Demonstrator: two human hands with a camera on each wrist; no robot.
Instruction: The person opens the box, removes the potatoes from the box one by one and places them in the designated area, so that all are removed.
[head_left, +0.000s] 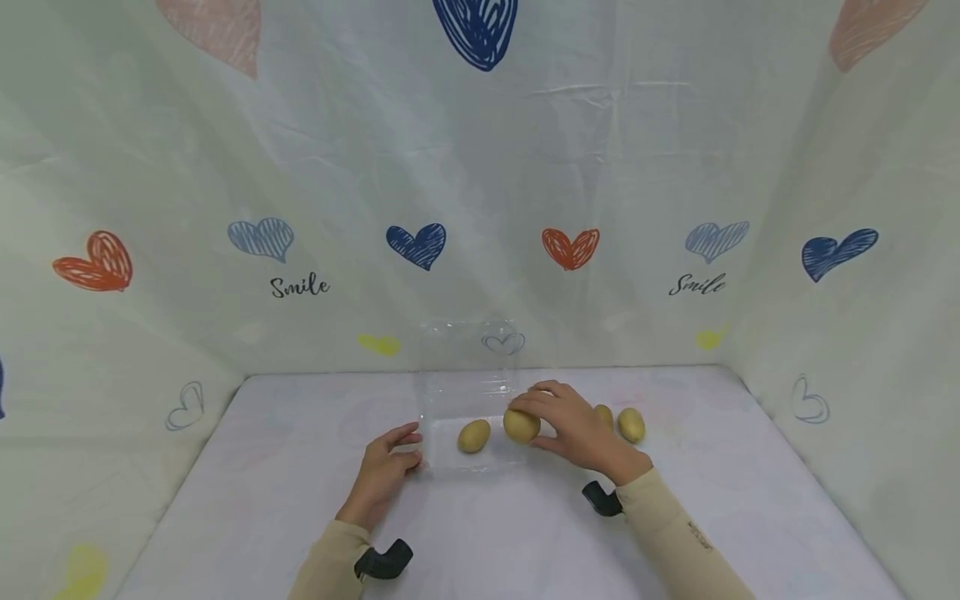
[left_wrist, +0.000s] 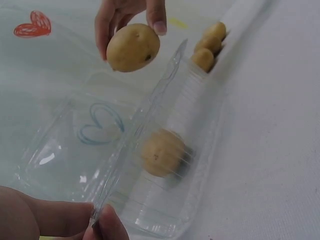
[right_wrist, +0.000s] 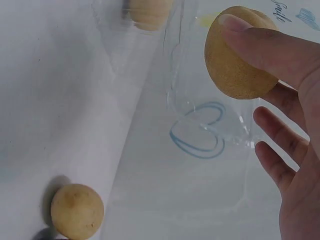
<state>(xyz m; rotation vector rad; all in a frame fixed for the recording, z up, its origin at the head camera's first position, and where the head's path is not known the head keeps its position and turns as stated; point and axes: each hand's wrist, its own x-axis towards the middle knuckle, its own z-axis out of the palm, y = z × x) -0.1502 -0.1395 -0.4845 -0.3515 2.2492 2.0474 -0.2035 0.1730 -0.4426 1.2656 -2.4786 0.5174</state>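
Observation:
A clear plastic clamshell box [head_left: 467, 472] lies on the white table, its lid [head_left: 467, 354] raised at the back. Inside rests one potato [head_left: 473, 437], seen through the ribbed wall in the left wrist view. My left hand [head_left: 381, 473] is at the box's left side; in the left wrist view its thumb and finger pinch the plastic rim. Over the box's right part, my right hand [head_left: 573, 427] grips another potato [right_wrist: 240, 57] between thumb and fingers. That potato is held up, apart from the one inside.
To the right of the box, more potatoes [head_left: 632, 425] sit on the table, partly behind my right hand; the left wrist view shows three in a row [left_wrist: 203, 59]. A heart-printed cloth backdrop [head_left: 480, 167] rises behind and beside the table.

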